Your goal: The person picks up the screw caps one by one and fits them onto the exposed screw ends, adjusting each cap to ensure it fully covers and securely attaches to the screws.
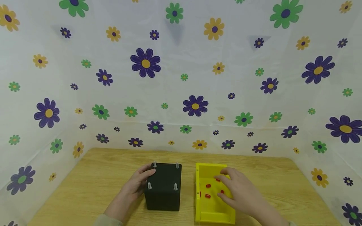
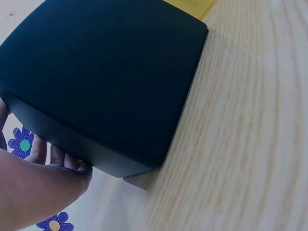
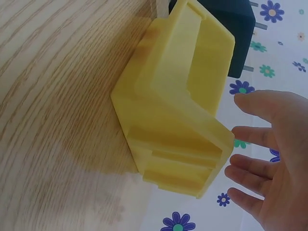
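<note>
A black box (image 1: 163, 201) stands on the table with a light grey peg (image 1: 175, 187) upright at each corner of its top. My left hand (image 1: 134, 185) holds the box at its left side, thumb on the top edge and fingers along the far side. To the right is a yellow bin (image 1: 215, 207) with several small red cylindrical pieces (image 1: 207, 196) lying on its floor. Over the bin's right side hovers my right hand (image 1: 240, 191), thumb and fingers spread apart. In the right wrist view, nothing shows between the fingers of that hand (image 3: 281, 159).
The wood-grain table (image 1: 93, 185) extends to both sides of the box and bin. A narrow strip of table separates these two. White cloth (image 1: 181, 91) printed with flowers hangs behind and along both sides.
</note>
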The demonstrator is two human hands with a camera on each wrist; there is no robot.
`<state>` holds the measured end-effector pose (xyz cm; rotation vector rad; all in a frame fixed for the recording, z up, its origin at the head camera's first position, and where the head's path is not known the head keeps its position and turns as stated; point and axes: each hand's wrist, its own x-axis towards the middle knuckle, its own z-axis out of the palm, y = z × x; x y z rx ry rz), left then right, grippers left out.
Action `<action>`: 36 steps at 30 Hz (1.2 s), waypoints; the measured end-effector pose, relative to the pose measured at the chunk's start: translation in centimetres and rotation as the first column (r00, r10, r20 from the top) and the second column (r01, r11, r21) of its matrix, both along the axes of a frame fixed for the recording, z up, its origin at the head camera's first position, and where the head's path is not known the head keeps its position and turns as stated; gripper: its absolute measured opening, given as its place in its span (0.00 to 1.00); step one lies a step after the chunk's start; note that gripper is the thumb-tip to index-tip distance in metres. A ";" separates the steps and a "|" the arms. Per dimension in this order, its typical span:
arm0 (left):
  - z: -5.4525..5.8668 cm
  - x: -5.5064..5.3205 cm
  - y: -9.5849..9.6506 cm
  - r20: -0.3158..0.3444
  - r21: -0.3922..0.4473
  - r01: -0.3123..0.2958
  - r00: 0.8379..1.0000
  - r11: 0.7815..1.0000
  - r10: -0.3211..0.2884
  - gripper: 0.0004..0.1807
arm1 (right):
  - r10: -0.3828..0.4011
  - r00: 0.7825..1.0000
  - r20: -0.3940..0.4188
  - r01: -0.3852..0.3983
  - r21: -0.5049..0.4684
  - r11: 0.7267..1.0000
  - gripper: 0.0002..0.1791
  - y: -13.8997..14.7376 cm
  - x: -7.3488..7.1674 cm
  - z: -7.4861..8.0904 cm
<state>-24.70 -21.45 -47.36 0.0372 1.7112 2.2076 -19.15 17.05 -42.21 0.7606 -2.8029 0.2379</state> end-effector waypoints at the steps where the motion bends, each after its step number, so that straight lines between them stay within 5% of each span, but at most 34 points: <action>1: 0.0 0.0 0.0 0.001 -0.001 -0.001 1.000 1.000 0.001 0.35 | 0.001 1.000 0.005 -0.001 -0.004 1.000 0.25 -0.1 0.0 0.0; 21: -0.1 0.0 0.1 -0.006 0.019 -0.016 1.000 1.000 0.016 0.24 | 0.023 0.995 0.100 -0.024 0.006 1.000 0.21 -1.2 -0.9 -1.0; 36: -0.2 0.0 0.1 -0.018 0.050 -0.017 1.000 0.999 0.018 0.12 | 0.039 0.997 0.067 -0.042 0.045 0.998 0.19 -2.1 -1.1 -1.7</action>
